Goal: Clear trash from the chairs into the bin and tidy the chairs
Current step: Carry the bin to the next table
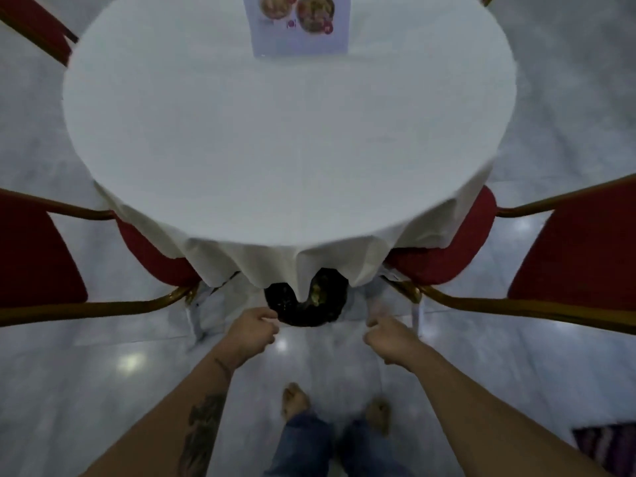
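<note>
A black bin (303, 313) lined with a dark bag stands on the floor, half under the hanging tablecloth, with some yellowish trash inside. My left hand (254, 330) is closed on the bin's near left rim. My right hand (389, 335) is a little right of the bin with curled fingers, blurred and apart from the rim, and I see nothing in it. Two red chairs with gold frames are tucked under the table, the left chair (155, 256) and the right chair (447, 259). A small white scrap (392, 274) shows at the right seat's front corner.
The round table (289, 139) in a white cloth fills the middle, with a menu card (299, 25) at its far side. A third red chair (34, 25) is at the top left. My bare feet (296, 402) stand on glossy marble floor; a striped mat (609, 445) lies at the lower right.
</note>
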A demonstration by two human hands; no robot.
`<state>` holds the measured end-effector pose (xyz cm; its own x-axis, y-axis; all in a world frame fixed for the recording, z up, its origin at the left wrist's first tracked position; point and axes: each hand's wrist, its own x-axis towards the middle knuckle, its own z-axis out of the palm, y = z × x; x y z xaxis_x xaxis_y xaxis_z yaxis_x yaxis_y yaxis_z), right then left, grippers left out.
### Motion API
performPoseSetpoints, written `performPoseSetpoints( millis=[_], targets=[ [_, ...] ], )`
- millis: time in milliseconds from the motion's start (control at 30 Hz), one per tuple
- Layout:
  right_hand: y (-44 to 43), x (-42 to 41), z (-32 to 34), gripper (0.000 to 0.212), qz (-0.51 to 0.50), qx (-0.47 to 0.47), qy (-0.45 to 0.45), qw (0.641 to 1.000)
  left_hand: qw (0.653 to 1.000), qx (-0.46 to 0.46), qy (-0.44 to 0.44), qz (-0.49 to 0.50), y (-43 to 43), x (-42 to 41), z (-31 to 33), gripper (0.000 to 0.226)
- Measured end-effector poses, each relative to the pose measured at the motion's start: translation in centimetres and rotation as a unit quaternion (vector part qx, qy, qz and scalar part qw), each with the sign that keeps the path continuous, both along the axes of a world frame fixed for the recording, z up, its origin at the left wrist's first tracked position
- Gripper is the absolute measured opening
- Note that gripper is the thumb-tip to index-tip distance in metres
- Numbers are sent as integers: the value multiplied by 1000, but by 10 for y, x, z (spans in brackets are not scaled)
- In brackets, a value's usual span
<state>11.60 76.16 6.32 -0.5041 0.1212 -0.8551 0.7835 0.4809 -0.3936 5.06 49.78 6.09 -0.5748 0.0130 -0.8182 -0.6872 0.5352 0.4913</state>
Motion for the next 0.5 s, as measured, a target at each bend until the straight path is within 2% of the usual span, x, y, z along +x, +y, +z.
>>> performPoseSetpoints(
  millis=[133, 233, 367, 467, 500],
  targets=[
    [-4, -19, -82, 49, -39, -18, -26, 999, 999, -19, -35, 6, -4, -17, -74, 35],
    [-3, -35, -144, 50, -71, -27, -37, 996, 998, -50, -45, 3, -7, -25, -135, 33],
    [-5, -56, -220, 42, -107, -25, 0, 994, 996, -88, -16, 19, -9, -37, -212, 40],
    [-14, -70, -269, 16, -133, -4, 25, 991, 992, -100, -11, 72, -2, -46, -257, 43],
    [-16, -78, -286, 19, -152, -10, 28, 988, 992, -101, -6, 81, 1, -51, -268, 44]
  ],
)
